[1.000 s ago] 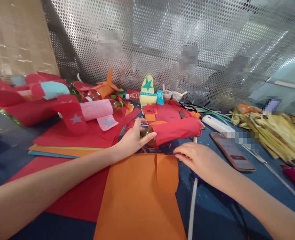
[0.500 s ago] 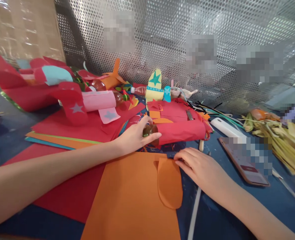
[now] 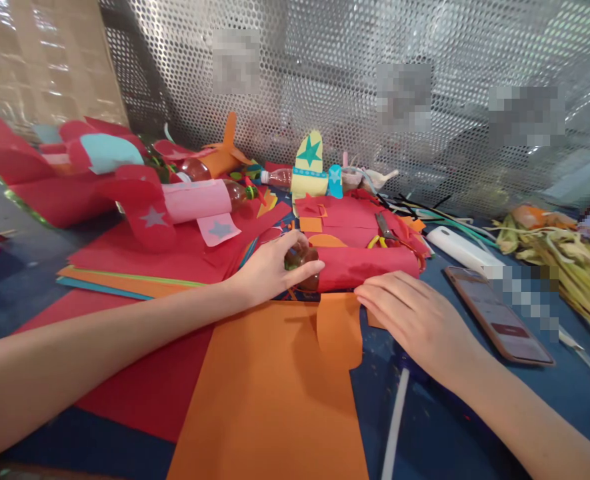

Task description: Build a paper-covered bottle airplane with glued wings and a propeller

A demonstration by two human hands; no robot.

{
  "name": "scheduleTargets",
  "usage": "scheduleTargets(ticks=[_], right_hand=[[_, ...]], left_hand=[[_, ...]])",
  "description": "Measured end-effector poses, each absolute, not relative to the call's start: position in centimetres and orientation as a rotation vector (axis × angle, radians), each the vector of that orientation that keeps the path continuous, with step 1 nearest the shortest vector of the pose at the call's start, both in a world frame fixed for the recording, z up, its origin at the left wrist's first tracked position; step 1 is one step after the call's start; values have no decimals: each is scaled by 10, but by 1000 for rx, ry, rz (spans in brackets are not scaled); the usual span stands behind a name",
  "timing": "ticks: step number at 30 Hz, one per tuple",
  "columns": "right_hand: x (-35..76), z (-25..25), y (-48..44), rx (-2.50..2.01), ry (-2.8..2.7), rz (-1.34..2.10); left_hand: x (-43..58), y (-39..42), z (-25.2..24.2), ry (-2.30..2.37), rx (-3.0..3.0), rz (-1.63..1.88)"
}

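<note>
My left hand (image 3: 279, 267) is closed around the brown neck end of a plastic bottle (image 3: 302, 268), whose body is wrapped in red paper (image 3: 365, 267). The bottle lies on its side, pointing left. In my right hand (image 3: 415, 313), the fingertips pinch the upper right edge of an orange paper cutout (image 3: 339, 327) with a rounded outline. The cutout is lifted against the front of the red wrap; whether it touches the wrap I cannot tell. Beneath both hands lies a large orange sheet (image 3: 269, 400), overlapping a red sheet (image 3: 149, 373).
Paper-covered bottle models stand behind, one pink (image 3: 199, 200) and one yellow with a green star (image 3: 309, 160). Scissors (image 3: 385, 230) lie on red paper. At right are a phone (image 3: 499, 317), a long white object (image 3: 462, 250) and dried husks (image 3: 575, 273). A white stick (image 3: 395, 423) lies below my right hand.
My right hand has moved up with the orange cutout, raising it from the orange sheet to the red-wrapped bottle. My left hand keeps its hold on the bottle neck.
</note>
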State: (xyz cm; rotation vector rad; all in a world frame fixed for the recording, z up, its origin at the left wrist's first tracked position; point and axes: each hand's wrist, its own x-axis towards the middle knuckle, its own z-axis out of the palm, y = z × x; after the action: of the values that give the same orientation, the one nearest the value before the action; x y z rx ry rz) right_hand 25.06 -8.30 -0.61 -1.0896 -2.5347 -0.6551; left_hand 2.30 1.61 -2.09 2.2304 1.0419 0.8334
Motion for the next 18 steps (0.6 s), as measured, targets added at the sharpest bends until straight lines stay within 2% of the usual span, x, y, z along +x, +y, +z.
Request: scheduleTargets(ticks=[18], right_hand=[[253,0,-84,-991,-2563,-733]], left_hand=[[22,15,-21,969,2278,845]])
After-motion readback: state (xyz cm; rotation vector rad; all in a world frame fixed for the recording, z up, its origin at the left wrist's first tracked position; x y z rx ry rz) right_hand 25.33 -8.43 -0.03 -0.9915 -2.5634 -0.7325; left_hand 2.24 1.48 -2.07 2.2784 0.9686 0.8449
